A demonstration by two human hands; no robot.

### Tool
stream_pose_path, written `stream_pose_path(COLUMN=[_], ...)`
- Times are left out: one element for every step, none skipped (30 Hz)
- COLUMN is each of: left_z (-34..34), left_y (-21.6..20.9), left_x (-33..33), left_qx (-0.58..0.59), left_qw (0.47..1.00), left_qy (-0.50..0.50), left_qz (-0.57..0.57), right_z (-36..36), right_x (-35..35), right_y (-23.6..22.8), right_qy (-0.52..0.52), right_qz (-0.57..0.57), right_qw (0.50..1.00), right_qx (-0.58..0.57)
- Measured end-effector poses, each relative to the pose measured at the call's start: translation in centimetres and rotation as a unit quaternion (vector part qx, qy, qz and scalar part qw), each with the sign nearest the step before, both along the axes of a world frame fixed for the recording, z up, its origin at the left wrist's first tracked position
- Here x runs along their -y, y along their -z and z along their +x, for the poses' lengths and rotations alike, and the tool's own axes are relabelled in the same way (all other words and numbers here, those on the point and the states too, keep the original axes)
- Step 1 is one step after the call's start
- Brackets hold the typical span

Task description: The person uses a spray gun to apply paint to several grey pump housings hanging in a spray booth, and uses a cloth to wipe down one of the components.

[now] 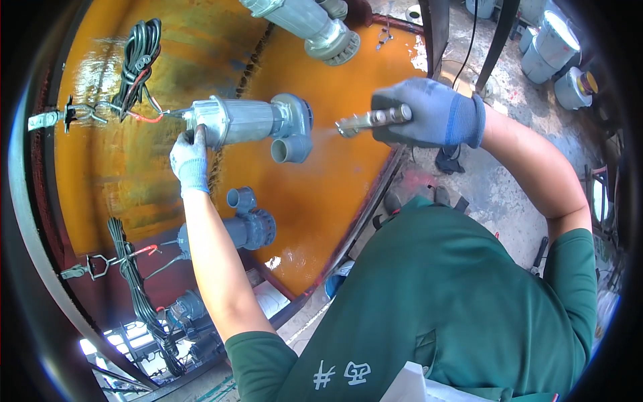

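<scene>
A silvery-grey submersible pump (248, 122) hangs sideways at the centre, its round outlet pointing down toward me. My left hand (189, 159), in a light grey glove with dark fingertips, grips the pump's cable end. In my right hand (429, 114), gloved in blue-grey, is a metal spray gun (375, 119). Its nozzle points left at the pump's outlet end, a short gap away, with a faint mist between them. The gun's handle is mostly hidden in my fist.
A blue-grey pump (234, 231) hangs nearer me, and another silvery pump (305, 27) hangs farther off. Coiled black cables (139, 67) dangle from hooks at the left. Behind is an orange-stained panel (355, 74). Paint buckets (549, 47) stand on the floor at far right.
</scene>
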State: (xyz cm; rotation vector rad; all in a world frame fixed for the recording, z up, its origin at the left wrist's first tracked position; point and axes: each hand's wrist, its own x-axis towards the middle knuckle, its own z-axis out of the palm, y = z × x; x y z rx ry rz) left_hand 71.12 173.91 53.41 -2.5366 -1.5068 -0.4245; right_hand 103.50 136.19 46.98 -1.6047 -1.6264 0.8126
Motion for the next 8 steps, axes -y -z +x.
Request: stream_pose_path(left_z=[0.0,0.0,0.3,0.4,0.3,-0.1,-0.5,-1.1], left_y=[-0.1,-0.3,-0.6,-0.6,-0.5,-0.6,-0.7,-0.6], left_x=[-0.2,-0.3,-0.2,-0.5,-0.8,-1.1,-1.4,-1.5], left_qx=[-0.004,-0.014,-0.023,-0.029,-0.028,-0.016,-0.004,-0.004], left_qw=[1.000,1.000,1.000,0.999,0.999,1.000,0.999,0.999], left_qy=[0.006,-0.005,-0.016,-0.013,-0.015,-0.003,0.010,0.005], left_qz=[0.005,-0.004,-0.013,-0.013,-0.014,-0.025,-0.035,-0.035], right_z=[-0.4,-1.0,-1.4,-1.7,-1.9,-2.1,-2.3,-2.4], right_x=[-0.8,-1.4,-1.7,-2.0,-2.2,-2.5,-2.7,-3.0], right_y=[-0.2,-0.6,-1.2,-1.5,-1.8,-2.1,-2.2,-2.4], right_qy=[0.015,0.005,-0.003,-0.005,-0.058,-0.113,-0.118,-0.106], right_qz=[0.012,0.009,0.006,0.006,-0.032,-0.068,-0.068,-0.045], right_qw=[0.999,0.998,0.996,0.996,0.998,0.990,0.990,0.992], right_qx=[-0.026,-0.057,-0.087,-0.086,-0.024,0.038,0.038,0.059])
